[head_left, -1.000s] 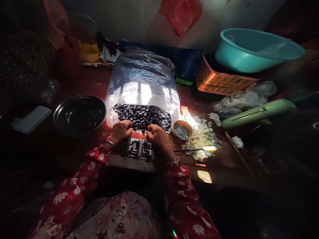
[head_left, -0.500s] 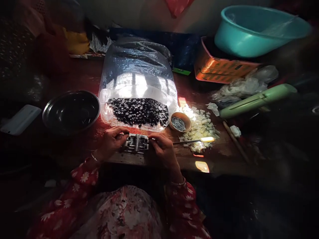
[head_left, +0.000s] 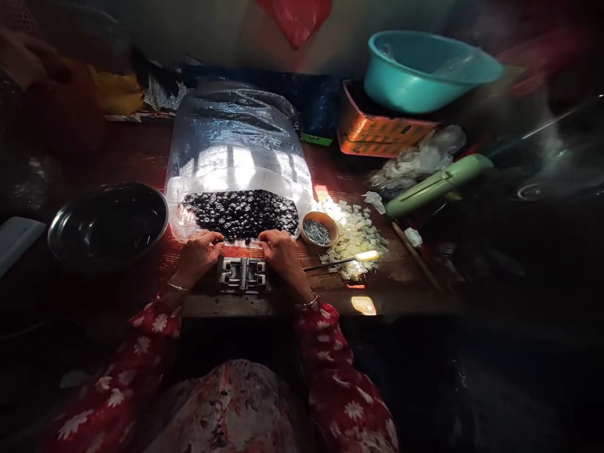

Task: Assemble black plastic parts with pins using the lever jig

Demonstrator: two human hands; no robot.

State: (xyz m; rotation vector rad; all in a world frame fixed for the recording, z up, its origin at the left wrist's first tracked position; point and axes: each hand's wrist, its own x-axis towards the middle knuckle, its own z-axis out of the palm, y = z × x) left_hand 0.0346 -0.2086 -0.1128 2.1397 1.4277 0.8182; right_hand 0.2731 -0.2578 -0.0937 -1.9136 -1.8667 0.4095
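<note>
Small glossy black round pieces lie heaped at the mouth of a clear plastic sack. At the heap's near left edge is my left hand, its thumb and fingertips drawn together; what they pinch is too small to make out. My right hand reaches the near right edge with closed fingertips, their contents also unclear. A loose black piece lies between the hands. Just below them, a metal jig with a central bar and paired slots sits at the table's front edge, touched by neither hand's fingertips.
To the left stands a dark metal bowl. At right are a small bowl of metal pins, a pile of pale pieces, and a thin rod with a yellow end. Behind sit an orange basket and turquoise basin.
Both hands have moved from the metal jig forward to the near edge of the black pieces, leaving the jig uncovered. The whole view has shifted, so the surroundings appear further left.
</note>
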